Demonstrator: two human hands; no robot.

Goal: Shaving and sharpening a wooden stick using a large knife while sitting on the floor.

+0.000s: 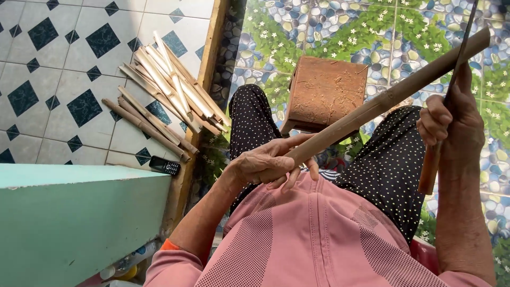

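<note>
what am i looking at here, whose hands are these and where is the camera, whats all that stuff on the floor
The camera sits on a person's head and looks down, so you see their own pink shirt, dotted trousers and two bare hands. The left hand grips the near end of a long bamboo stick that slants up to the right. The right hand holds a knife by its wooden handle, the dark blade pointing up beside the stick. Between the knees stands a scarred wooden block. On the tiled floor to the left lie a pile of split bamboo strips and a small black phone.
</note>
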